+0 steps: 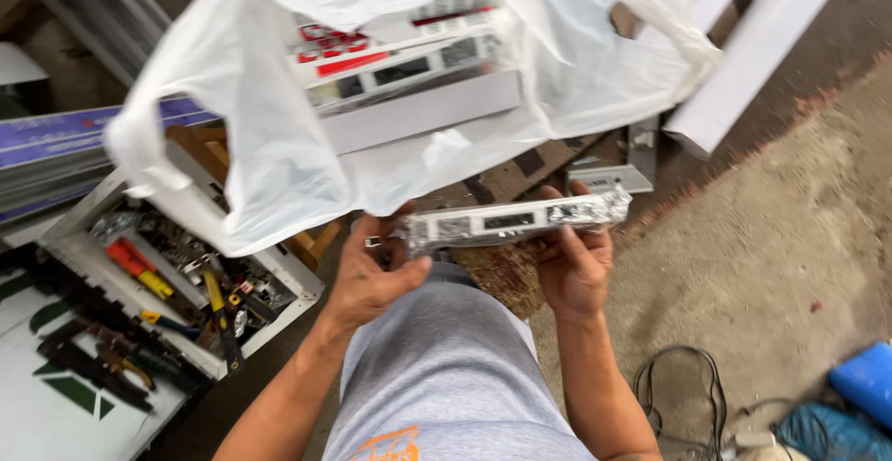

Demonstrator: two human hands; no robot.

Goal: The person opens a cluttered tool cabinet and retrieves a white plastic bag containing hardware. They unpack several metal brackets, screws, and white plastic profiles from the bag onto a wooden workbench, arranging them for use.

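Head view: both hands up over lap, sharing long metal part [516,221] in clear wrap. Left hand [372,270] curls fingers round its left end, thumb pressing on top. Right hand [573,261] cups right end from below, fingers closed on it. White plastic bag [269,145] hangs just above, boxes [400,66] inside. Tool tray [88,229] at left, pliers [223,308] inside. Cable [683,391] on ground, lower right.

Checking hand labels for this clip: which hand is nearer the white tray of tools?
Left. The left hand grips the near end of the silver-wrapped pack, just right of the tool tray. The right hand holds the pack's other end, farther away.
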